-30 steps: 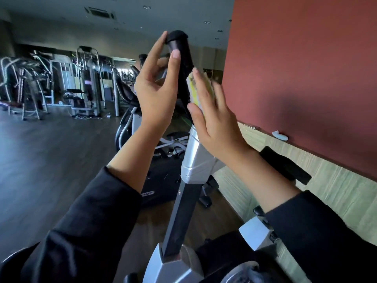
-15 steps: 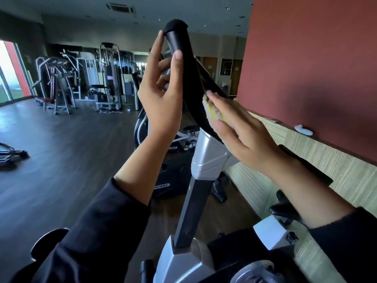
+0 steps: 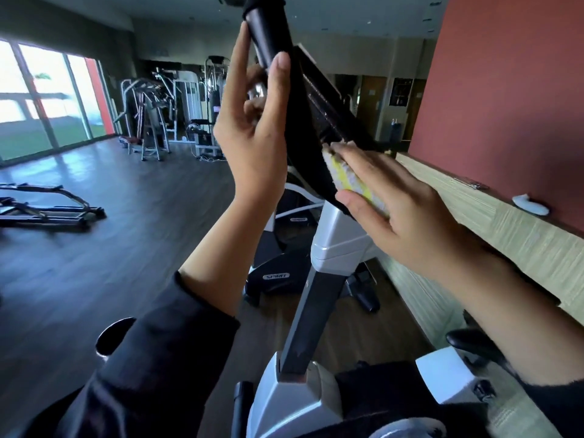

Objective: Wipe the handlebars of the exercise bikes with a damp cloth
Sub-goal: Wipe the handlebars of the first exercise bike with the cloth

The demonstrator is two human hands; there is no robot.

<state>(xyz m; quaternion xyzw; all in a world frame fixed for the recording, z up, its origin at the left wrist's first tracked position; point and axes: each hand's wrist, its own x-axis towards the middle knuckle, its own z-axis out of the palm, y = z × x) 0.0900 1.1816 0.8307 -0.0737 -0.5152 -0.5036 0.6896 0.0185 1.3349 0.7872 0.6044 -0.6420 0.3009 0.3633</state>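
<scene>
Midway through wiping — right hand (image 3: 407,216) flat, pressing yellow-and-white damp cloth (image 3: 354,181) against black padded handlebar (image 3: 284,67); left hand (image 3: 252,137) steadying, fingers straight. Next: likely upward stroke.

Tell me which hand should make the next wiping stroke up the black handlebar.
Right, probably. The right hand already presses the yellow cloth flat against the lower handlebar. The left hand carries no cloth; it rests its fingers on the bar higher up.

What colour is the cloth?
White with yellow stripes; the cloth shows in the head view.
</scene>
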